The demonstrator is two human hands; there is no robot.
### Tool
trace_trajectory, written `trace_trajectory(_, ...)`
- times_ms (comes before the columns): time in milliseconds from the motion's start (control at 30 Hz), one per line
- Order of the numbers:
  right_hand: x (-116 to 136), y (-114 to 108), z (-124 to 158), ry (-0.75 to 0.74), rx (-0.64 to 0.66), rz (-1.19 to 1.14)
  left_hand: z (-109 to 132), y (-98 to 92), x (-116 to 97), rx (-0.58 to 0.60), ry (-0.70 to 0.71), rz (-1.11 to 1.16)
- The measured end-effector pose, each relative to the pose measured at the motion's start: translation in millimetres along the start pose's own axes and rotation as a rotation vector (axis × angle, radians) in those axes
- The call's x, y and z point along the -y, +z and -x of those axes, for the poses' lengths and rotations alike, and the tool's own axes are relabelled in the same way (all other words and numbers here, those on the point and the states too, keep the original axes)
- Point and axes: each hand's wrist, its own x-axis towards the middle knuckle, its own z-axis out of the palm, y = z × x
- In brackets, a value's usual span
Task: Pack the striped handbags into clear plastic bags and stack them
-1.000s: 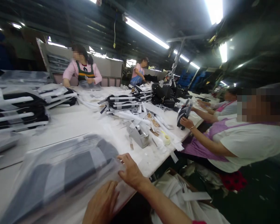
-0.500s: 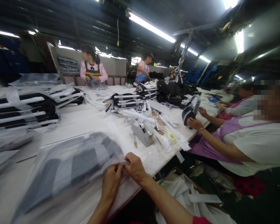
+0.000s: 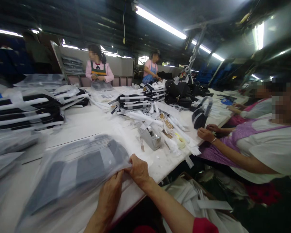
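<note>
A clear plastic bag (image 3: 87, 171) lies flat on the table in front of me. Through its film shows a dark handbag (image 3: 84, 170) with pale bands wrapped across it. My right hand (image 3: 139, 171) pinches the bag's near right corner between thumb and fingers. Just left of it, my left hand (image 3: 111, 192) is closed on the bag's near edge, its fingertips partly hidden by the film. A grey tape dispenser (image 3: 151, 136) stands beyond my right hand.
Wrapped black handbags (image 3: 26, 111) are stacked at left, with more (image 3: 135, 100) mid-table. Paper strips and a yellowish tape roll (image 3: 180, 140) lie behind the dispenser. A co-worker (image 3: 252, 145) sits at right beside a small black bag (image 3: 200, 115). Below, a box holds white strips (image 3: 196, 202).
My left hand has shifted slightly left and down along the bag's edge, while my right hand keeps the corner. The co-worker's hands at right have moved down from the small black bag's strap.
</note>
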Motion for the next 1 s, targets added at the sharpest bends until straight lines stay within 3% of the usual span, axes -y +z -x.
trace_trajectory(133,-0.9,4.2,4.4,0.059,0.051,0.023,11.9,-47.6,-13.4,-0.124,0.265,0.066)
trace_trajectory(233,-2.3,-2.7,4.2,0.089,0.101,-0.018,9.0,-71.1,-6.9,-0.152,0.178,-0.081)
trace_trajectory(333,-7.8,-14.6,2.1,0.108,0.131,-0.200,8.3,-73.7,20.0,-0.077,0.010,-0.282)
trace_trajectory(467,-18.5,-30.3,7.9,0.336,0.184,-0.613,18.3,-68.2,46.4,-0.087,0.014,-0.334)
trace_trajectory(567,-17.5,-34.9,18.8,0.562,0.164,-0.914,22.1,-68.6,47.6,-0.112,0.042,-0.259)
trace_trajectory(667,-3.8,-35.0,29.4,0.698,0.155,-1.090,21.2,-71.7,46.1,-0.106,0.014,-0.180)
trace_trajectory(800,12.5,-37.4,33.7,0.753,0.270,-1.121,22.7,-78.6,47.9,-0.003,-0.023,-0.106)
trace_trajectory(1000,1.7,-44.1,26.2,0.822,0.231,-1.227,42.9,-87.6,40.9,0.135,0.003,-0.119)
